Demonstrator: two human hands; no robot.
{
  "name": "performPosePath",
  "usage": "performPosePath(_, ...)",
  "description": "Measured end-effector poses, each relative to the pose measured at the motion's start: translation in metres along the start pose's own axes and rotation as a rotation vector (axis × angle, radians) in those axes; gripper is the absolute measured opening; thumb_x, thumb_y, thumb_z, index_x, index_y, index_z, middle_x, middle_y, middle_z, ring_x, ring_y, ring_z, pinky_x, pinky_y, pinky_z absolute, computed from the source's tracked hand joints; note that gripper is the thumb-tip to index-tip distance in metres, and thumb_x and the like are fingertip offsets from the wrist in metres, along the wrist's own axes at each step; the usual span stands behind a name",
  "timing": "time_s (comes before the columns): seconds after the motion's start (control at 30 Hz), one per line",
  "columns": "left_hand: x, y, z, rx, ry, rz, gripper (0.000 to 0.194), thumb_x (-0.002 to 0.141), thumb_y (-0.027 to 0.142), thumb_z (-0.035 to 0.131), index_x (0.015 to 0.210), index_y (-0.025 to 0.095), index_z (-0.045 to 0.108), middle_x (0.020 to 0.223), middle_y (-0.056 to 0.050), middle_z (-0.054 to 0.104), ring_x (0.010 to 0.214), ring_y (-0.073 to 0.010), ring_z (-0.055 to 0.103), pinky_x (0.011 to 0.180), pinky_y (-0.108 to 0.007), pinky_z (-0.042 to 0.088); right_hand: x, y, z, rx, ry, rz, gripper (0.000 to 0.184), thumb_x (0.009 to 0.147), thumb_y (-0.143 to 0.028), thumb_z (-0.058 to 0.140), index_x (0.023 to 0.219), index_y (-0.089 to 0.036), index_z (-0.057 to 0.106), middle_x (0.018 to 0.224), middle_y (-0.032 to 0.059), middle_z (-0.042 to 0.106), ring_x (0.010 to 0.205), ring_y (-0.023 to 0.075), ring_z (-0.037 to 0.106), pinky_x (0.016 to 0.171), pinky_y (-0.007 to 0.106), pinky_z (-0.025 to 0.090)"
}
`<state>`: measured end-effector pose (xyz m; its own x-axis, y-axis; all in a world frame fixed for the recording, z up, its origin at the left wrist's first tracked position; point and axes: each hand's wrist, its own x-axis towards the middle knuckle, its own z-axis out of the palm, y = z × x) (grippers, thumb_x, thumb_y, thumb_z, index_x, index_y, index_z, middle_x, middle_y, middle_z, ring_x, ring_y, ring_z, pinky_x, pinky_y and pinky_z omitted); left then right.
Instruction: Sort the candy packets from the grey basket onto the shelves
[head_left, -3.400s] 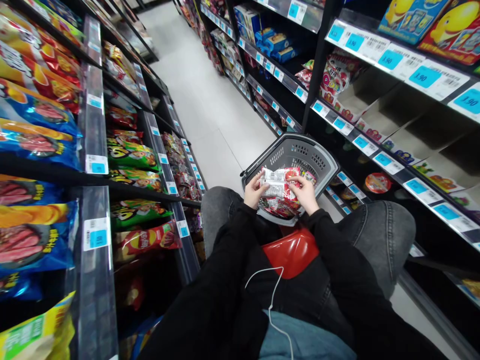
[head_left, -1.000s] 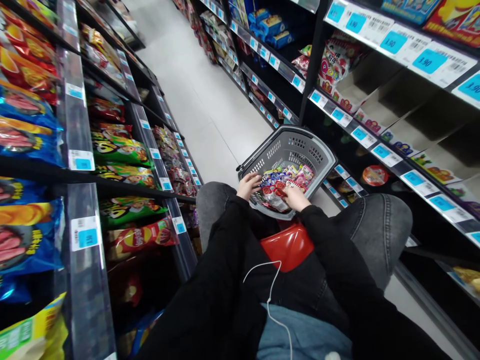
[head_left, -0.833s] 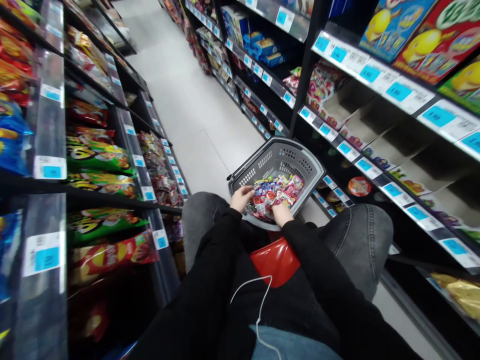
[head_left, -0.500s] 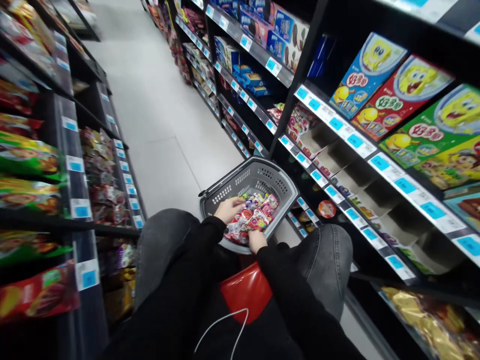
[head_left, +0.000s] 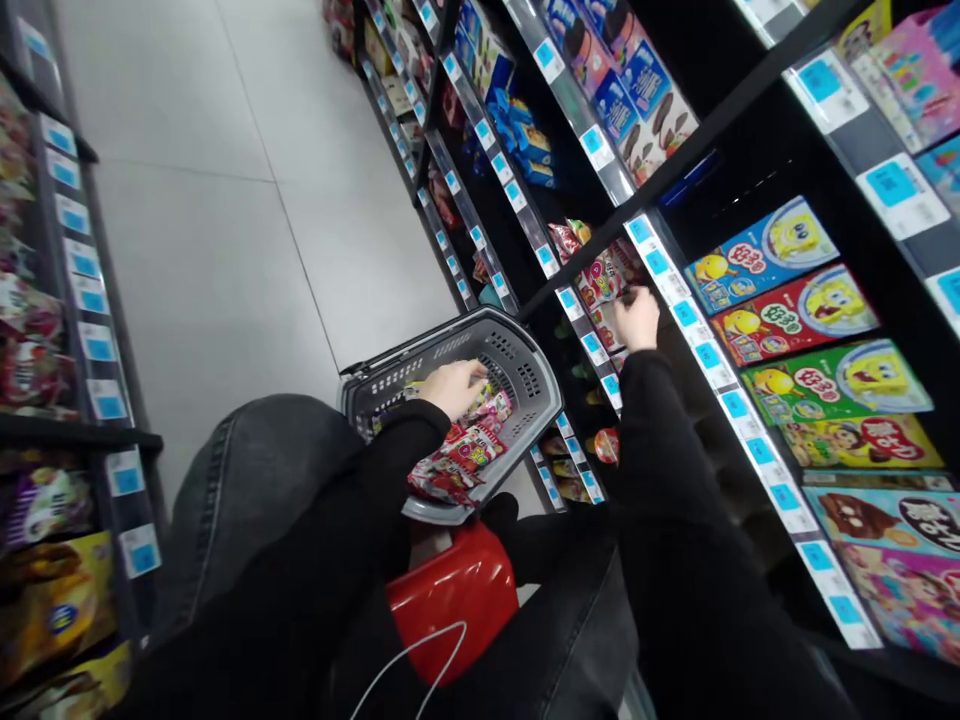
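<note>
A grey plastic shopping basket (head_left: 537, 408) stands in front of me, holding several small candy bags (head_left: 469, 450), mostly red and pink. My left hand (head_left: 452, 388) is inside it, over the bags, with its fingers partly extended; whether it touches a bag is unclear. My right hand (head_left: 637, 320) reaches into a low shelf compartment on the right. Its fingers are curled beside red-and-white candy bags (head_left: 600, 278), and what they grip, if anything, cannot be made out.
Cartoon-printed snack boxes (head_left: 795, 310) line the shelf above my right hand. A red glossy object (head_left: 457, 595) with a white cord (head_left: 405, 655) sits between my legs. Packaged snacks fill the left shelf (head_left: 94, 330). Tiled floor (head_left: 210, 230) runs along the aisle.
My right hand has left the basket and reached right into the shelf. My left hand remains in the basket. The camera view has turned and shifted to the right.
</note>
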<state>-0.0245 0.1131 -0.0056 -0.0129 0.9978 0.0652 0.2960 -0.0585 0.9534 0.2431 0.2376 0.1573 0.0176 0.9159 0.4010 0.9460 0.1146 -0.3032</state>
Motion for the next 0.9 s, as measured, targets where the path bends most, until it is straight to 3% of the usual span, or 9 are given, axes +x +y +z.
performPosePath(0.07, 0.001, 0.002, -0.001, -0.082, 0.049, -0.027, 0.011, 0.061, 0.018, 0.071, 0.071, 0.024, 0.07, 0.074, -0.004, 0.07, 0.072, -0.0232, 0.063, 0.086, -0.034, 0.047, 0.04, -0.001, 0.003, -0.147, -0.003, 0.094, 0.033, 0.079, -0.027, 0.055, 0.103, -0.004, 0.052, 0.104, 0.0214, 0.057, 0.108, 0.0273, 0.055, 0.098, 0.046, 0.036)
performPosePath(0.17, 0.001, 0.004, -0.004, -0.171, 0.095, -0.125, 0.014, 0.058, 0.012, 0.073, 0.068, 0.022, 0.069, 0.069, -0.003, 0.068, 0.08, -0.0248, 0.064, 0.091, -0.036, 0.043, 0.063, -0.002, 0.019, -0.166, -0.054, 0.167, 0.027, 0.083, -0.029, 0.055, 0.092, -0.004, 0.057, 0.1, 0.022, 0.058, 0.103, 0.0266, 0.058, 0.092, 0.046, 0.039)
performPosePath(0.27, -0.003, 0.003, -0.009, -0.183, 0.072, -0.147, 0.015, 0.06, 0.011, 0.072, 0.071, 0.02, 0.069, 0.073, -0.003, 0.068, 0.082, -0.0249, 0.063, 0.094, -0.037, 0.041, 0.06, 0.001, 0.032, -0.225, -0.056, 0.25, 0.032, 0.086, -0.031, 0.049, 0.087, -0.001, 0.061, 0.098, 0.0245, 0.058, 0.103, 0.0267, 0.059, 0.091, 0.047, 0.038)
performPosePath(0.4, -0.005, -0.002, -0.013, -0.303, 0.136, -0.175, 0.014, 0.06, 0.01, 0.073, 0.069, 0.019, 0.068, 0.071, -0.003, 0.067, 0.088, -0.0248, 0.062, 0.094, -0.036, 0.041, 0.041, 0.007, 0.032, -0.343, 0.068, 0.221, 0.025, 0.085, -0.012, 0.045, 0.101, 0.0, 0.061, 0.104, 0.0283, 0.058, 0.107, 0.0296, 0.057, 0.09, 0.048, 0.036)
performPosePath(0.53, 0.001, -0.009, -0.005, -0.56, 0.091, -0.326, 0.011, 0.064, 0.016, 0.074, 0.073, 0.015, 0.068, 0.071, -0.006, 0.066, 0.083, -0.0247, 0.064, 0.087, -0.04, 0.047, -0.002, 0.01, 0.014, -0.287, 0.298, 0.086, 0.028, 0.087, -0.014, 0.038, 0.099, -0.009, 0.062, 0.1, 0.022, 0.061, 0.102, 0.0279, 0.058, 0.09, 0.046, 0.039)
performPosePath(0.63, 0.0, -0.009, 0.009, -0.826, -0.104, -0.544, 0.023, 0.072, 0.034, 0.07, 0.08, 0.013, 0.067, 0.076, -0.013, 0.068, 0.079, -0.0293, 0.066, 0.077, -0.047, 0.051, -0.058, 0.0, -0.011, -0.09, 0.48, -0.071, 0.027, 0.089, -0.024, 0.039, 0.099, -0.017, 0.063, 0.096, 0.0156, 0.062, 0.099, 0.0268, 0.059, 0.087, 0.045, 0.043)
performPosePath(0.67, -0.003, -0.008, 0.015, -0.899, -0.188, -0.607, 0.03, 0.074, 0.041, 0.068, 0.082, 0.012, 0.066, 0.08, -0.017, 0.068, 0.081, -0.0319, 0.066, 0.076, -0.049, 0.051, -0.079, -0.007, -0.02, -0.008, 0.482, -0.113, 0.026, 0.089, -0.026, 0.04, 0.098, -0.02, 0.063, 0.095, 0.0124, 0.062, 0.095, 0.0255, 0.061, 0.084, 0.045, 0.046)
performPosePath(0.8, -0.024, 0.004, 0.034, -1.074, -0.486, -0.672, 0.047, 0.075, 0.054, 0.062, 0.093, 0.011, 0.064, 0.09, -0.021, 0.068, 0.089, -0.0375, 0.066, 0.079, -0.053, 0.049, -0.157, -0.039, -0.046, 0.365, 0.238, -0.194, 0.019, 0.086, -0.023, 0.046, 0.087, -0.022, 0.065, 0.089, 0.0066, 0.065, 0.089, 0.0213, 0.063, 0.084, 0.042, 0.05)
performPosePath(0.9, -0.043, 0.02, 0.041, -1.096, -0.48, -0.606, 0.041, 0.076, 0.046, 0.065, 0.1, 0.013, 0.063, 0.087, -0.016, 0.068, 0.088, -0.0364, 0.067, 0.079, -0.054, 0.049, -0.194, -0.045, -0.045, 0.521, 0.046, -0.07, 0.015, 0.08, -0.025, 0.049, 0.085, -0.022, 0.063, 0.088, 0.0064, 0.065, 0.089, 0.0228, 0.063, 0.085, 0.044, 0.05)
